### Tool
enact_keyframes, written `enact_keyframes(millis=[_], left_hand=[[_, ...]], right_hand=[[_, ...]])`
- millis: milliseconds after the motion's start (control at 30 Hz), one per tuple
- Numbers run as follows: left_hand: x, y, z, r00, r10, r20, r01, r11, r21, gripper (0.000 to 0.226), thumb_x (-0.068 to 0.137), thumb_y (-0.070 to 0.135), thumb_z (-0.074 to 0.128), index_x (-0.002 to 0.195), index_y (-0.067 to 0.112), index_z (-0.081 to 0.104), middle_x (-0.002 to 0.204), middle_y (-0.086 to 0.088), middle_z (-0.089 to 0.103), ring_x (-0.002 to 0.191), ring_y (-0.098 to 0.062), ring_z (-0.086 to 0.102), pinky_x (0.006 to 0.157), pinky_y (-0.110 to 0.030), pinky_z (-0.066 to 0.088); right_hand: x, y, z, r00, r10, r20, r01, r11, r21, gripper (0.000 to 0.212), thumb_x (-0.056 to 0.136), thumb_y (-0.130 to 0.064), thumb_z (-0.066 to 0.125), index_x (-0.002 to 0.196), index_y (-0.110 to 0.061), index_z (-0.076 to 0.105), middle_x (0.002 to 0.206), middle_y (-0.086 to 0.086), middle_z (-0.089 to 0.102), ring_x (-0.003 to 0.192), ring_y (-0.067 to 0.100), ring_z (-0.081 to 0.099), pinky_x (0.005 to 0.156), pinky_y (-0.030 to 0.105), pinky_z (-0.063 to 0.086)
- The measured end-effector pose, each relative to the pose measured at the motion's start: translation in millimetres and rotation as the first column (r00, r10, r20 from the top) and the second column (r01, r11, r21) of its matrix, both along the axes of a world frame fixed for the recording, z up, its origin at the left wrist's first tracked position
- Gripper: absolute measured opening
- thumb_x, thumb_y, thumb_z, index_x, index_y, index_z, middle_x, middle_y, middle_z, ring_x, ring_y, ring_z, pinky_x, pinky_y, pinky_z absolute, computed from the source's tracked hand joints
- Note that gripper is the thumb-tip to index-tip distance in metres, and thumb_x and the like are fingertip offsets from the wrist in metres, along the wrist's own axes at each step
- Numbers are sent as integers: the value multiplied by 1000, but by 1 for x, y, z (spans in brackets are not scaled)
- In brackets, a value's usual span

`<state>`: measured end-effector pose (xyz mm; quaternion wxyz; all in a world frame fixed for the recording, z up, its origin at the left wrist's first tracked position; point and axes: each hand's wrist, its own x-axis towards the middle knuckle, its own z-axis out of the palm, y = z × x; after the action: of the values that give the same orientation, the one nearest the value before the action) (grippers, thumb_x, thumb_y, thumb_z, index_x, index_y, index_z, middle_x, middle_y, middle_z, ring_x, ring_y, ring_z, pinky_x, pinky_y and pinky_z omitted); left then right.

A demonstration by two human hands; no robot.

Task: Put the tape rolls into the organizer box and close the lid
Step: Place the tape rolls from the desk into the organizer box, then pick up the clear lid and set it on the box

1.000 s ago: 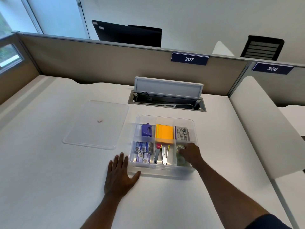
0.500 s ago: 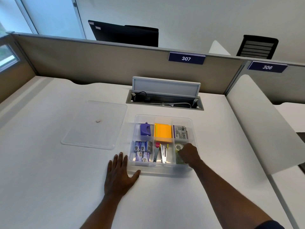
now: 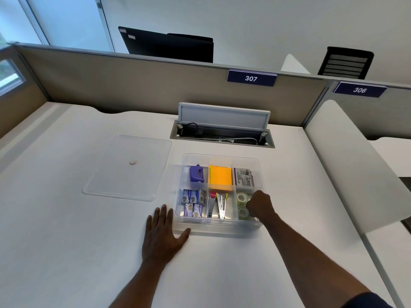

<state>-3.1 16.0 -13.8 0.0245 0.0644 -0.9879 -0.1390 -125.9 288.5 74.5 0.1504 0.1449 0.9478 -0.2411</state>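
a: head view, the only one. where are the rolls?

b: two clear tape rolls (image 3: 242,204) lie in the near right compartment of the box (image 3: 260,167), one behind the other. my right hand (image 3: 259,203) is curled over that compartment, knuckles up, touching or just beside them

a: is it clamped on one?

b: i cannot tell. the fingers are folded under the hand and hide whatever is between them. both rolls i can see lie left of the knuckles, apart from the fingertips as far as i can judge

a: and the left hand?

b: my left hand (image 3: 163,235) is flat on the desk (image 3: 66,252), fingers spread and holding nothing, thumb against the box's near left corner, steadying it

a: how will the rolls handle?

b: light and stiff, i'd guess, with slick sides. pinching across the ring, or hooking a finger through the core, looks surest. nothing fragile there

a: the lid?

b: the lid (image 3: 127,166) lies flat on the desk left of the box, well apart from both hands. thin clear plastic, probably light and a bit bendy, so i'd take it by its near edge. it is not yet on
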Motion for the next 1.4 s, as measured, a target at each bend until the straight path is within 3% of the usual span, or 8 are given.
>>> enact_keyframes(millis=[367,467,567,700,900,1067,1233,1400], left_hand=[[0,-1,-2,1000,-2,4,2,1000,0,89,79,75,36,144,14,35,155,-11,30,145,-28,22,119,-46,18],[0,-1,-2,1000,-3,10,3,1000,-7,89,79,75,34,144,15,34,156,-11,29,146,-27,21,119,-45,17],[0,-1,-2,1000,-3,13,3,1000,-5,89,79,76,32,145,15,33,156,-10,28,146,-27,20,120,-45,16],[0,0,-1,1000,1,16,-1,1000,-8,89,79,75,34,144,15,33,156,-10,28,146,-27,20,120,-45,16],[0,-1,-4,1000,8,10,-8,1000,-10,89,79,75,35,145,15,32,156,-9,28,146,-26,20,120,-44,17],[1,-2,-1,999,5,35,-6,999,50,78,85,60,23,147,14,30,159,-6,21,148,-23,13,121,-39,9],[-5,-3,10,987,162,-13,-153,950,272,51,91,26,37,139,10,45,148,-11,43,140,-24,35,117,-36,22],[-16,-1,32,905,414,-101,-323,821,470,41,93,10,51,134,9,51,138,-12,54,129,-27,48,109,-38,37]], right_hand=[[0,2,8,991,58,117,-65,997,49,6,74,-3,66,78,-1,61,85,14,69,91,30,67,66,23,40],[0,2,9,991,50,122,-58,996,64,33,73,0,64,55,-13,40,56,0,48,75,21,60,62,23,38],[2,3,10,990,60,127,-69,995,68,36,75,0,63,54,-14,37,58,0,49,80,22,63,65,23,37],[3,-1,14,999,-28,-29,28,1000,-13,8,79,0,56,85,1,61,102,25,69,99,37,66,67,24,41],[-4,-9,29,979,-59,-198,51,998,-42,16,83,-9,50,92,1,60,90,20,63,92,39,64,67,31,47],[-17,-23,40,907,147,-396,-166,986,-15,27,91,-15,44,81,2,62,85,20,68,81,33,65,61,28,41],[-29,-37,42,893,273,-357,-311,949,-55,37,95,-29,48,115,-1,62,116,16,66,110,30,58,92,34,45],[-38,-51,42,873,326,-362,-382,919,-95,40,93,-32,50,121,-5,58,123,15,62,114,27,55,95,34,43]])
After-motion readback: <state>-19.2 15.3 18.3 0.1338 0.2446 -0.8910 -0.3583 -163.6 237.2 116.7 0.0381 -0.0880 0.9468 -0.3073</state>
